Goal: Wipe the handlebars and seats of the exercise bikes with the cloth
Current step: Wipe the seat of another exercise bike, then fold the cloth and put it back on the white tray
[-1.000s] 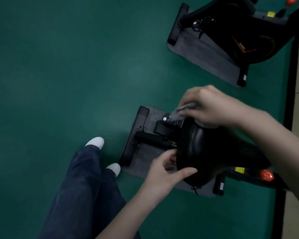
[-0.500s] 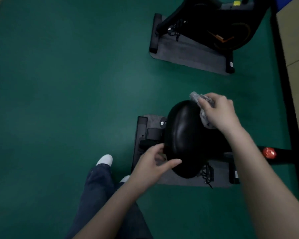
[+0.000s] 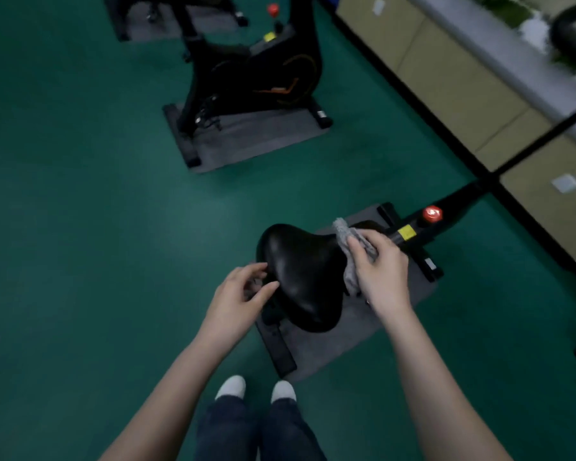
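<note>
The black seat [image 3: 300, 277] of the nearest exercise bike is right below me. My right hand [image 3: 383, 274] grips a grey cloth [image 3: 350, 247] and presses it against the seat's right side, close to the narrow front. My left hand [image 3: 240, 294] holds the seat's left edge, thumb on top and fingers curled at the rim. A black handlebar [image 3: 569, 38] curves in at the top right, blurred. The bike's frame with a red knob [image 3: 432, 213] runs off to the right.
This bike stands on a grey mat [image 3: 330, 344] on the green floor. A second black bike [image 3: 256, 78] stands on its own mat farther ahead. Beige cabinets [image 3: 463, 78] line the right side. My feet [image 3: 233, 387] stand just behind the mat.
My right hand has slid the cloth from the seat's wide rear end along its side toward the narrow front. My left hand stays at the seat's edge. My view has swung round.
</note>
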Motion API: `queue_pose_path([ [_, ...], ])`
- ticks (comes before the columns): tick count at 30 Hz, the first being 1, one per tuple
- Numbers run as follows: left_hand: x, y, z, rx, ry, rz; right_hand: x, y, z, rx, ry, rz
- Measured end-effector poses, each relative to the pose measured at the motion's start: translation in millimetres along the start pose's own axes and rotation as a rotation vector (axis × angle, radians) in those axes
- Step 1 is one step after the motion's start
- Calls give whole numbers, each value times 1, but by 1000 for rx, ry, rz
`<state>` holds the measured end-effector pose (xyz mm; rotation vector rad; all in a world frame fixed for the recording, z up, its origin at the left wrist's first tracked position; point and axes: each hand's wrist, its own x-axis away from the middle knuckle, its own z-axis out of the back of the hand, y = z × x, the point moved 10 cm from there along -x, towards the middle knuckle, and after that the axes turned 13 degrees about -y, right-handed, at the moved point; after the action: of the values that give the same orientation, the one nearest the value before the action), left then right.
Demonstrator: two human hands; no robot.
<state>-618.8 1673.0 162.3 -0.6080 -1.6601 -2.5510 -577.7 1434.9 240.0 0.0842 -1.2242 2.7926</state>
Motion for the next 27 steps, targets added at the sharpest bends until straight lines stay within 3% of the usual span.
queue_pose_path([
  [3,-1,24,-1,-90,-102,-59,38,18,23,-241,133,-143],
  [8,-3,62,-19,-234,-254,-179,104,33,52,-458,323,-213],
  [17,10,132,-97,-444,-494,-359,220,75,110,-597,655,-355],
  [27,44,218,-235,-590,-600,-545,321,148,193,-695,825,-456],
])
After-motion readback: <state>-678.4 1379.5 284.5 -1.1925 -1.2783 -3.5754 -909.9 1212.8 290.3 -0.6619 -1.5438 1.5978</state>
